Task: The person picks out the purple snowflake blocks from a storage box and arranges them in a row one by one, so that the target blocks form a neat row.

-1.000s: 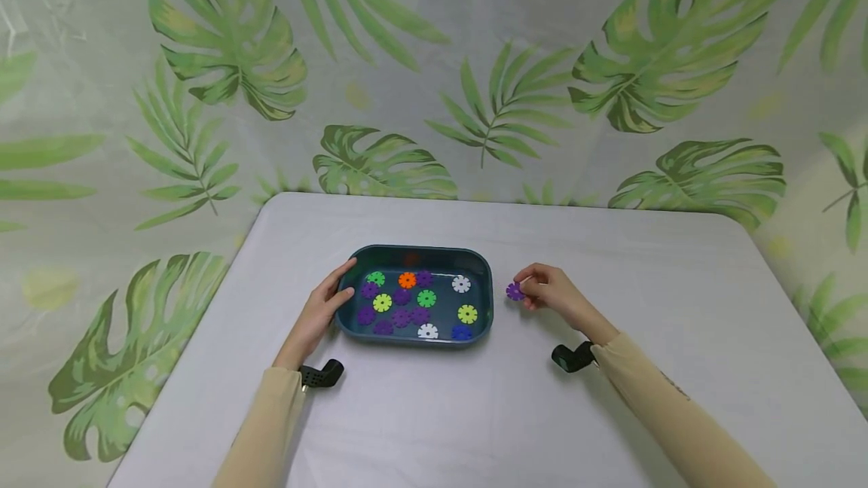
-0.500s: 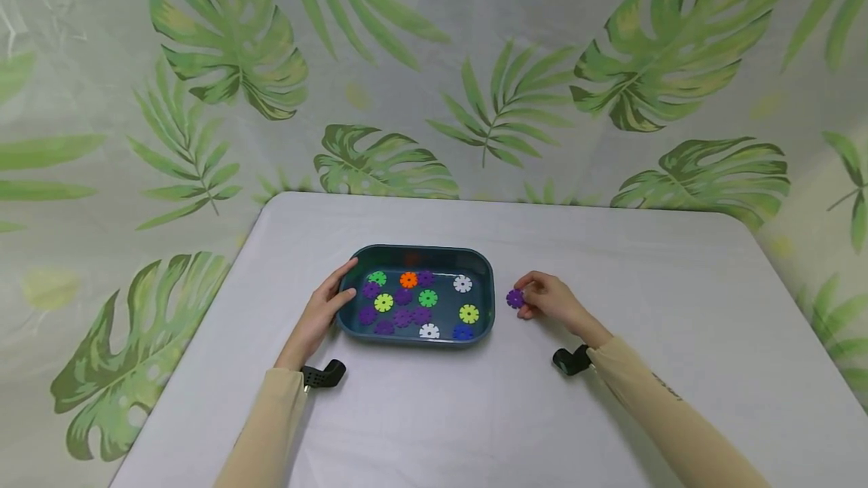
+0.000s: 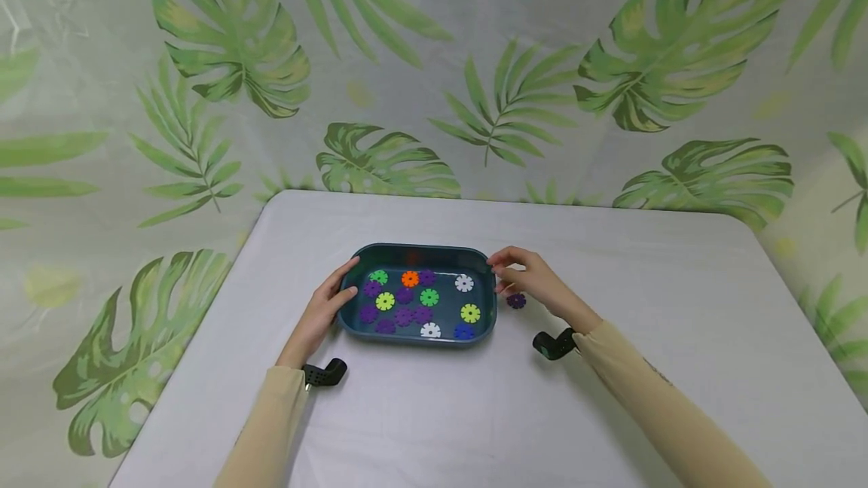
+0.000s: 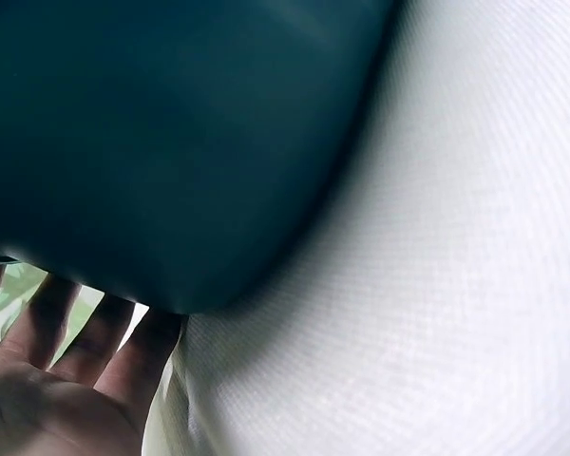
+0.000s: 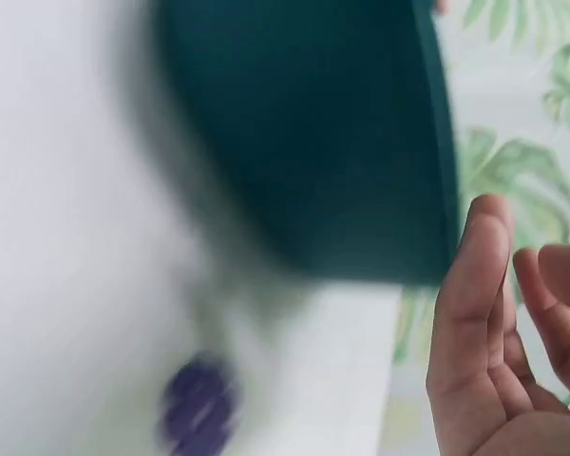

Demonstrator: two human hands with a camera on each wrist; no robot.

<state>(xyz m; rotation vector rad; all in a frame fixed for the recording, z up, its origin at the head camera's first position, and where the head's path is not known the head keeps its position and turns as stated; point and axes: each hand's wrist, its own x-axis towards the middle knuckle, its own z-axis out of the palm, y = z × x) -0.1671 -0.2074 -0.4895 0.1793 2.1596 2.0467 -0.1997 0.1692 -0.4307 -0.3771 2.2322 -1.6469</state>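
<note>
A dark teal tray (image 3: 407, 340) stands on the table with several flower-shaped plastic discs in it: purple, green, yellow, white, blue and an orange disc (image 3: 410, 279). My left hand (image 3: 316, 315) grips the tray's left side, thumb over the rim; its fingers show against the outer wall in the left wrist view. Close to the tray's right end is my right hand (image 3: 532, 277), fingers bent loosely with nothing between them; the right wrist view shows its fingertips (image 5: 489, 214) by the tray's rim, contact unclear. A purple disc (image 3: 517, 300) lies on the table below that hand.
The table (image 3: 651, 269) has a white cloth. Behind it hangs a curtain (image 3: 380, 59) printed with green leaves. A black wrist camera (image 3: 325, 373) sits at the left wrist, another black camera (image 3: 554, 344) at the right.
My right hand has let go of the purple disc, leaving it on the table, and moved left to the tray's right end. The left hand keeps its grip on the tray.
</note>
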